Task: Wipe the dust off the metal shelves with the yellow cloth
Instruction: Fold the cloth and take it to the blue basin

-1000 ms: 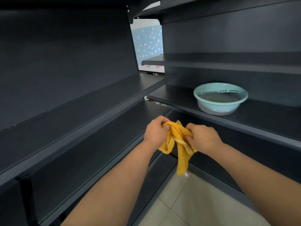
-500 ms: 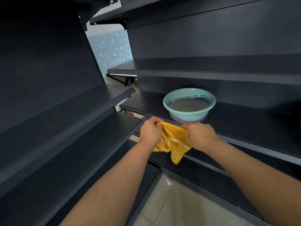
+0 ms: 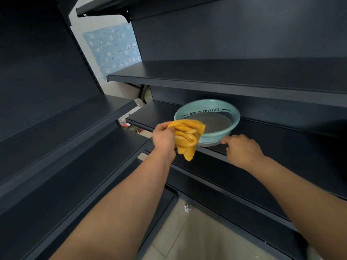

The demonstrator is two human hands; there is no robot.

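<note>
My left hand [image 3: 163, 136] grips a bunched yellow cloth [image 3: 187, 136], which hangs in front of the near rim of a teal basin [image 3: 225, 128]. The basin holds water and stands on a dark metal shelf [image 3: 281, 139] on the right rack. My right hand [image 3: 242, 150] holds nothing; its fingers curl at the shelf's front edge, with the fingertips touching the basin's base. More dark shelves run above [image 3: 244, 77] and along the left rack [image 3: 65, 147].
Two dark metal racks meet at a corner gap, where a blue patterned wall panel [image 3: 112, 49] and some clutter [image 3: 135, 107] show. Below, a tiled floor [image 3: 197, 237] lies between the racks, with a small white scrap [image 3: 186, 208] on it.
My right hand has let go of the cloth and moved right to the basin's base. My left hand alone now holds the cloth, raised up to the basin's rim. The view has moved closer.
</note>
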